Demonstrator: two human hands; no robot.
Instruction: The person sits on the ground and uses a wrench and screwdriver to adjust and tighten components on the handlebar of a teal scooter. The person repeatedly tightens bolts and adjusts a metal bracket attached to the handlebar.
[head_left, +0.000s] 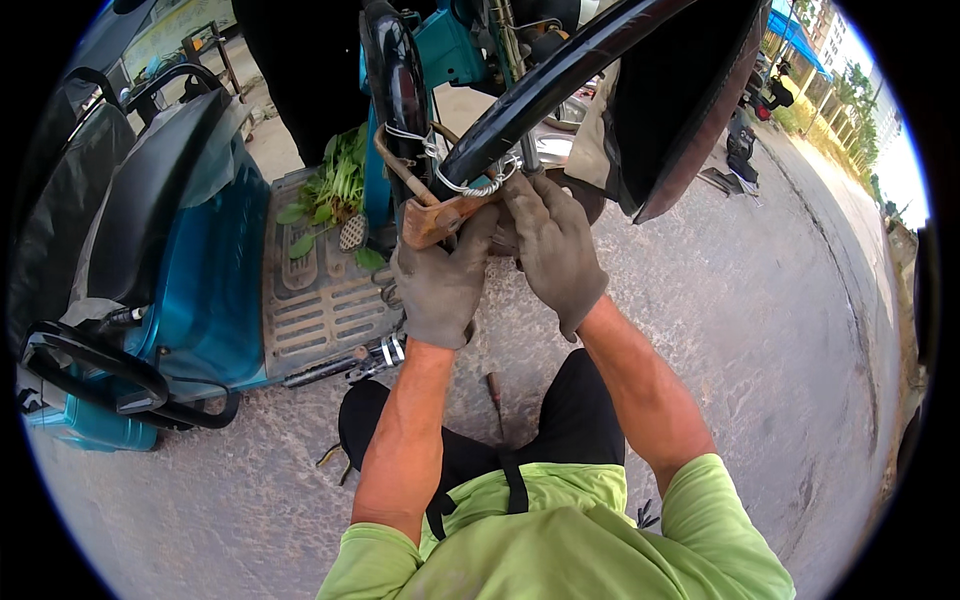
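My left hand (440, 285), in a grey glove, has its fingers bent round the underside of a rusty metal bracket (432, 220), thumb raised. My right hand (555, 255), gloved too, is closed at the bracket's right part, fingertips beside a steel rod (522, 125); what lies beneath them is hidden. Thin white wire (470, 188) is wound round the lower end of a thick black tube (545, 95) above my hands. A second black tube (398, 75) rises at the left. A dark, wide panel (670, 110) hangs on the right.
A teal vehicle body (205, 285) with black seats stands left, beside a ribbed footboard (320, 330) holding leafy greens (335, 180). A screwdriver (494, 390) lies between my legs, pliers (330, 455) by my left knee. Dark items (740, 155) lie on the pavement, a person (780, 90) farther back.
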